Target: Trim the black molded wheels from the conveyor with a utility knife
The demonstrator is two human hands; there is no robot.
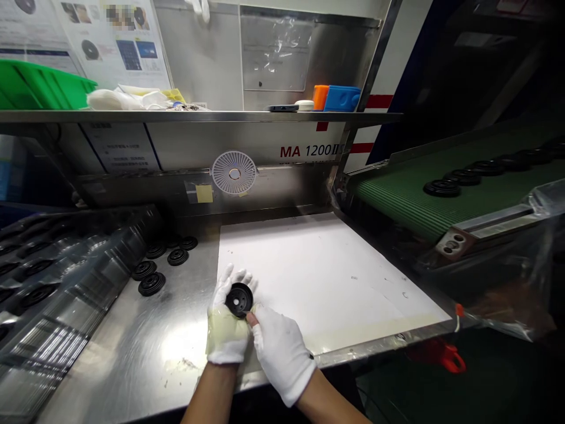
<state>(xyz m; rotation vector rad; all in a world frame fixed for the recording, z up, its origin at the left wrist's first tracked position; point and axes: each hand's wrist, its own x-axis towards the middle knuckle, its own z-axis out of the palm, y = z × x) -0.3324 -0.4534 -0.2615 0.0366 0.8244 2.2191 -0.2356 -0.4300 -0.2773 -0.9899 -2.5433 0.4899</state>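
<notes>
left hand [227, 330]: fingers spread under black disc [245, 303] | right hand [282, 347]: thumb by rim, can't tell grip | step: likely rim handling | next: needs steady palm

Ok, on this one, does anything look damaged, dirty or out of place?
Yes, minor things. The glove on the right hand leaves the thumb tip bare; whether it is torn or cut, I can't tell. Dark marks dot the otherwise plain white sheet, and patchy residue mars the metal table near its front edge.
</notes>
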